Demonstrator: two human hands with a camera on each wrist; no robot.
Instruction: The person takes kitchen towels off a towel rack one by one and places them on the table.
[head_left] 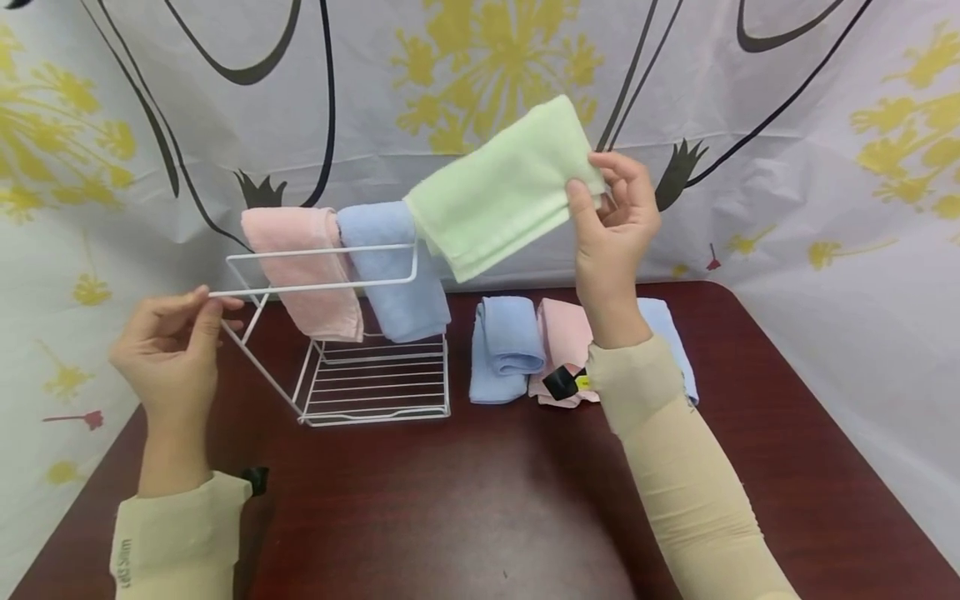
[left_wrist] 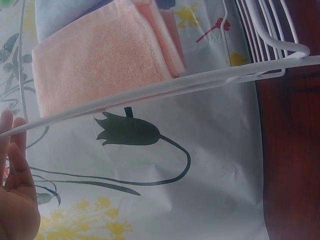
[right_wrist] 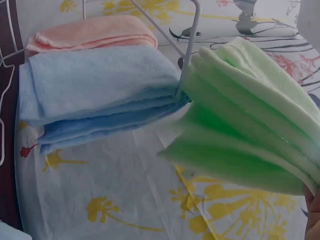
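My right hand [head_left: 618,208] pinches one end of a folded light green towel [head_left: 506,187], held up in the air with its other end close to the rack's open rail end. In the right wrist view the towel's [right_wrist: 250,115] layers spread apart. With thumb and fingers, my left hand [head_left: 176,342] pinches the upper left corner of a white wire rack [head_left: 375,423]. Over the rack's upper rail hang a pink towel [head_left: 300,275] and, beside it, a blue towel [head_left: 390,275]. The left wrist view shows the pink towel [left_wrist: 105,60] behind the white bar.
Right of the rack on the dark red table [head_left: 420,517] lie a folded blue towel [head_left: 506,346], a pink towel [head_left: 562,333] and another light blue towel [head_left: 663,333], partly behind my right forearm. A patterned white curtain [head_left: 480,50] stands behind the table.
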